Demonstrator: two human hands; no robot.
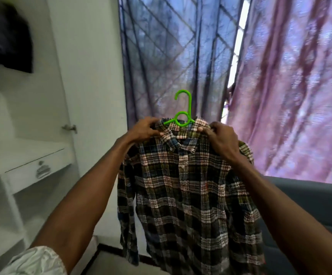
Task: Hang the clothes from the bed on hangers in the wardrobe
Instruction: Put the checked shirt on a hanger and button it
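A dark plaid shirt hangs in front of me on a green plastic hanger, whose hook sticks up above the collar. My left hand pinches the left side of the collar and shoulder. On the other side, my right hand grips the collar and shoulder. The shirt front faces me, sleeves hanging down. The white wardrobe stands to the left, with dark clothes hanging inside at the top left.
The wardrobe has a drawer with a metal handle and open shelves below. Its open door carries a handle. Blue and pink curtains cover the window behind the shirt. A grey upholstered edge lies at the right.
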